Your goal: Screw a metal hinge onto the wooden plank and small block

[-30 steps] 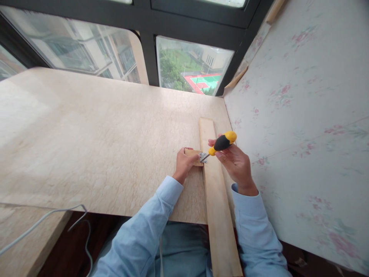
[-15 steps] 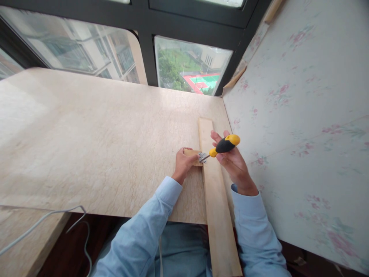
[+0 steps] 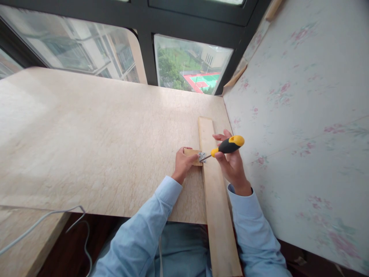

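A long wooden board (image 3: 217, 200) lies on the stone-look sill, its near end jutting past the edge. Butted against its left side is a short wooden block (image 3: 191, 153), gripped by my left hand (image 3: 182, 164) with the thumb on top. A small metal hinge (image 3: 202, 157) spans the joint between the two pieces. My right hand (image 3: 233, 165) holds a yellow and black screwdriver (image 3: 230, 145) by its handle, some fingers raised. The screwdriver's shaft slants down left, its tip at the hinge's lower part. Any screw under the tip is too small to make out.
A flowered wall (image 3: 311, 127) rises close on the right of the board. Dark window frames (image 3: 190, 23) stand behind the sill (image 3: 100, 142). A pale cable (image 3: 52, 212) hangs over the sill's near left edge.
The screwdriver's handle has tipped slightly to the right, and my right hand has shifted and changed its finger position around it. My left hand, the block and the board have stayed put.
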The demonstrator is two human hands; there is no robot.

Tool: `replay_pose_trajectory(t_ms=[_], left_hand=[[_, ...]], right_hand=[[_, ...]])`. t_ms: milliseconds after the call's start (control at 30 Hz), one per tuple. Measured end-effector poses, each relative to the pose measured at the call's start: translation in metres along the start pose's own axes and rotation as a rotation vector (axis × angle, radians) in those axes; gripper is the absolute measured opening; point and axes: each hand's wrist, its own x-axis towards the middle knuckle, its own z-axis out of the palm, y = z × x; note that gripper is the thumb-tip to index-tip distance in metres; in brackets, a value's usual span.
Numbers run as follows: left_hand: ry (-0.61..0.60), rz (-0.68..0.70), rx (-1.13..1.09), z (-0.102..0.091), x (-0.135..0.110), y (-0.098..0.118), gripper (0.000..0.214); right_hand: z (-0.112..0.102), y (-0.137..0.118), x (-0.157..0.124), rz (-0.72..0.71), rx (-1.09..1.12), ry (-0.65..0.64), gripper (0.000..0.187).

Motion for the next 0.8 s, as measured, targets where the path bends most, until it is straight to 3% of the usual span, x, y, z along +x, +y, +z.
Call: replay_pose_trajectory(t_ms=[100,200,267,333,433,533,667,800], left_hand=[[0.003,-0.004,-0.024,0.0,0.0,0.001,0.046],[0.007,-0.009,-0.022,0.0,0.0,0.001,0.046],[0.001,-0.008,-0.017,0.0,0.0,0.0,0.046],[0.001,-0.004,0.002,0.0,0.001,-0.001,0.046],[0.005,0.003,0.027,-0.001,0.001,-0.001,0.046],[0.003,-0.005,0.003,0.0,0.001,0.0,0.045],[-0.003,-0.019,-0.013,0.0,-0.001,0.003,0.045],[-0.001,-0.021,-0.018,0.001,0.0,0.003,0.045]], right_hand=[[-0.005,-0.008,-0.002,0.065,0.211,-0.176,0.06],[-0.007,-0.008,-0.003,0.094,0.275,-0.201,0.059],[-0.005,-0.003,-0.004,0.097,0.173,-0.086,0.049],[-0.002,0.006,-0.003,0.078,-0.019,0.11,0.042],[0.003,0.015,-0.003,0.016,-0.219,0.313,0.05],[0.004,0.014,-0.003,-0.034,-0.099,0.206,0.058],[0.002,0.004,-0.002,0.035,0.199,-0.006,0.062],[0.0,-0.004,-0.002,0.058,0.366,-0.089,0.062]])
